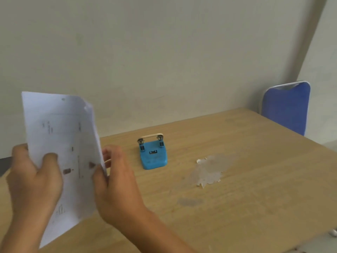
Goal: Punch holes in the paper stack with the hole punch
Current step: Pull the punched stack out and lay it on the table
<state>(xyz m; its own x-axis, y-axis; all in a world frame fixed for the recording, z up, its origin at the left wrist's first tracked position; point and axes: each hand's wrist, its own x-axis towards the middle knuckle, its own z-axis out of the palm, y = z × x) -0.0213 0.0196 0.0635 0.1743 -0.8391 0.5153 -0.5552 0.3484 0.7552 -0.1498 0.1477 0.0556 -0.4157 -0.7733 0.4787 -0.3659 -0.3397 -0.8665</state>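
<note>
White paper stack (62, 154) upright, pinched by left hand (34, 178), right hand (116, 181) fingers; blue hole punch (153, 154) apart.

The setting resembles an office or classroom. A wooden-laminate table (237, 189) with a worn, peeled patch (207, 170) stands against a bare, pale wall (145, 52). A blue padded chair (287, 108) with a metal frame stands at the far side. A blue hole punch (153, 152) and a printed paper stack (62, 139) indicate desk work.
</note>
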